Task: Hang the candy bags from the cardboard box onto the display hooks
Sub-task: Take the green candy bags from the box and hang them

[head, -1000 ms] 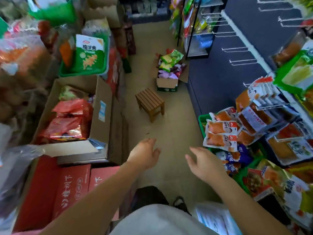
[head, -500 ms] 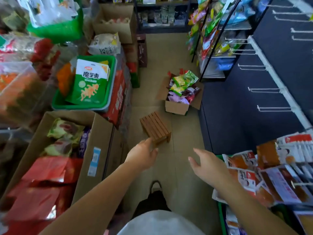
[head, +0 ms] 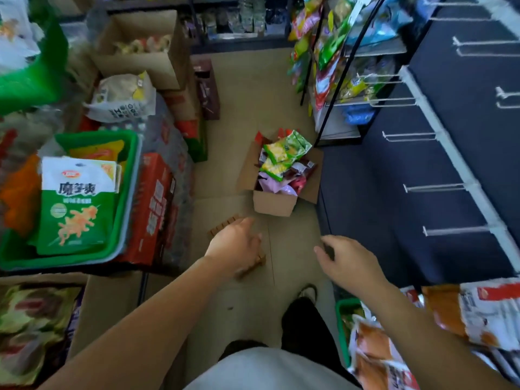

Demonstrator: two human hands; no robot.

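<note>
At the left edge a green basket (head: 128, 187) holds a green-and-white snack bag (head: 76, 206) lying flat, with orange packets beneath it. Just right of the basket stands a red carton (head: 153, 204). Far behind them an open brown carton (head: 140, 63) sits above a white bag (head: 123, 97).

The left hand (head: 235, 246) hangs over a small wooden stool (head: 225, 225) on the tan floor (head: 244, 108), covering most of it. Its fingers are relaxed and it holds nothing. Whether it touches the stool cannot be told.

Farther along the aisle, right of the stool, the cardboard box (head: 274, 204) sits on the floor with its flaps open, close against the foot of the dark panel (head: 422, 159). The candy bags (head: 284, 153) are heaped inside it: green-and-yellow ones on top, pink and dark red ones below.

The right hand (head: 349, 263) is held above the floor, near the box but apart from it, with its fingers loosely curled around nothing.

On the panel at right, white display hooks (head: 436, 188) stick out bare in rows. At the far end a black wire rack (head: 337, 80) carries bright snack bags. Near right, orange-and-white packets (head: 374, 350) hang and lie over a second green basket (head: 342, 319).
</note>
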